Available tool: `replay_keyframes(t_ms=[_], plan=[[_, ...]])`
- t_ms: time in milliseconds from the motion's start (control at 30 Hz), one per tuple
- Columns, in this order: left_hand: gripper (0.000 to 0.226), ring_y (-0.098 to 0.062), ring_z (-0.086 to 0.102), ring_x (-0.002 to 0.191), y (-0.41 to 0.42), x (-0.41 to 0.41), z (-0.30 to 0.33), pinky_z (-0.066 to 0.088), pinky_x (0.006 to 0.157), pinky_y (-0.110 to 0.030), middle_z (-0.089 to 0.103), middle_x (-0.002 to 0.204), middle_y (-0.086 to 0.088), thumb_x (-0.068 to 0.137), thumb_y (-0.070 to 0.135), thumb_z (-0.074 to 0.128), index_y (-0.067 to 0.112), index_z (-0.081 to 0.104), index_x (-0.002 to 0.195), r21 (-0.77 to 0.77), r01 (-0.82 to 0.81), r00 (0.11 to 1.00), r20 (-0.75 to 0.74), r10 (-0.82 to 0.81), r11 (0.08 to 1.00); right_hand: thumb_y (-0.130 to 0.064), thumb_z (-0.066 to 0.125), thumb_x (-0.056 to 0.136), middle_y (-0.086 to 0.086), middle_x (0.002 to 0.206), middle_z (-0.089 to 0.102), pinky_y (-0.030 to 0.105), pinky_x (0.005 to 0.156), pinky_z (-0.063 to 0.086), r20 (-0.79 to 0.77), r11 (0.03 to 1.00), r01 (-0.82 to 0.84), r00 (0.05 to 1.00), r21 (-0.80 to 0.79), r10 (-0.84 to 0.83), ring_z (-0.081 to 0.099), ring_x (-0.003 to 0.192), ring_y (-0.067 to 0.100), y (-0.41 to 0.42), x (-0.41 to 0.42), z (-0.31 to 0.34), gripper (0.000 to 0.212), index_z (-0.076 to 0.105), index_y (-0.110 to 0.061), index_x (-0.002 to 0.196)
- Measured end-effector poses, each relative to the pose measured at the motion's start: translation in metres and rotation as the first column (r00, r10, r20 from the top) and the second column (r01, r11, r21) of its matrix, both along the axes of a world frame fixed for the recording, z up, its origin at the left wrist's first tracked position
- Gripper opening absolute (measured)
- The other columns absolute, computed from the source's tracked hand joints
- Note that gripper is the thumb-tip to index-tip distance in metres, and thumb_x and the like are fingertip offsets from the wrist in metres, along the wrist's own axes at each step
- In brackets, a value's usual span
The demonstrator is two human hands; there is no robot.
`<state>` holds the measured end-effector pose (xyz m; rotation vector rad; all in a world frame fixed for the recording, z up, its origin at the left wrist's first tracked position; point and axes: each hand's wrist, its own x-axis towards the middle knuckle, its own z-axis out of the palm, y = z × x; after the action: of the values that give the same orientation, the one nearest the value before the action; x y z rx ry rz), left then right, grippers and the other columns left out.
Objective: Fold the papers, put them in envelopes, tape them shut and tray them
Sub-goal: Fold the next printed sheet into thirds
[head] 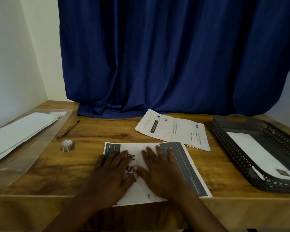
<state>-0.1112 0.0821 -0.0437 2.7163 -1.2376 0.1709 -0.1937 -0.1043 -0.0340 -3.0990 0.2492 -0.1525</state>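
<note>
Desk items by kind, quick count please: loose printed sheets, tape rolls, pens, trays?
Printed sheets: 2, one under both hands, one behind it
Tape rolls: 1
Pens: 1
Trays: 1
Total: 5

Pen (68, 129) on wood table (94, 131), blue curtain (166, 56) behind.
</note>
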Motion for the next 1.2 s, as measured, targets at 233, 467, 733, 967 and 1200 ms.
replay_keyframes(t_ms=[233, 467, 733, 967, 1200], plan=[[0.092, -0.01, -0.005, 0.155, -0.002, 0.002, 0.0, -0.011, 0.121, -0.04, 0.006, 0.169, 0.015, 0.078, 0.08, -0.007, 0.04, 0.008, 0.16, 0.016, -0.016, 0.999, -0.04, 0.016, 1.0, -0.08, -0.008, 0.084, -0.004, 0.17, 0.01, 0.059, 0.118, -0.019, 0.013, 0.995, 0.074, 0.997, -0.068, -0.074, -0.005, 0.157, 0.028, -0.035, -0.016, 0.005, 0.09, 0.013, -0.036, 0.16], [0.07, -0.018, -0.01, 0.156, -0.016, -0.003, 0.022, -0.007, 0.126, -0.051, -0.002, 0.17, 0.01, 0.1, 0.067, 0.024, 0.035, 0.007, 0.16, 0.109, -0.059, 0.992, -0.101, 0.07, 0.992, -0.072, 0.007, 0.095, -0.01, 0.17, -0.006, 0.05, 0.124, -0.008, -0.007, 0.992, 0.092, 0.996, 0.089, -0.092, -0.012, 0.156, 0.022, -0.04, -0.017, -0.006, 0.071, 0.0, -0.043, 0.159], [0.06, -0.012, -0.015, 0.154, -0.071, -0.016, 0.019, -0.009, 0.126, -0.041, -0.006, 0.17, 0.01, 0.108, 0.05, 0.022, 0.033, 0.0, 0.161, -0.023, 0.164, 0.961, -0.224, -0.165, 0.986, -0.059, 0.012, 0.103, -0.009, 0.17, -0.006, 0.048, 0.124, -0.008, -0.001, 0.995, 0.074, 0.997, 0.06, -0.074, -0.012, 0.156, 0.022, -0.043, -0.016, -0.008, 0.059, 0.002, -0.044, 0.159], [0.068, -0.019, -0.006, 0.156, -0.007, 0.046, 0.019, 0.0, 0.125, -0.049, 0.0, 0.171, 0.005, 0.103, 0.062, 0.014, 0.031, 0.002, 0.162, 0.139, -0.07, 0.988, -0.127, 0.088, 0.988, -0.063, 0.01, 0.101, -0.011, 0.169, -0.008, 0.049, 0.123, -0.008, -0.009, 0.993, 0.093, 0.996, 0.077, -0.092, -0.01, 0.156, 0.023, -0.044, -0.014, -0.011, 0.062, -0.003, -0.044, 0.159], [0.069, -0.025, -0.015, 0.155, -0.007, 0.014, 0.033, -0.006, 0.122, -0.054, -0.006, 0.17, 0.003, 0.102, 0.062, 0.017, 0.028, 0.003, 0.16, 0.013, -0.1, 0.995, -0.013, 0.1, 0.995, -0.067, 0.004, 0.096, -0.011, 0.169, -0.009, 0.048, 0.122, -0.01, -0.007, 0.992, 0.088, 0.996, 0.085, -0.088, -0.009, 0.157, 0.022, -0.045, -0.015, -0.011, 0.067, -0.004, -0.045, 0.158]])
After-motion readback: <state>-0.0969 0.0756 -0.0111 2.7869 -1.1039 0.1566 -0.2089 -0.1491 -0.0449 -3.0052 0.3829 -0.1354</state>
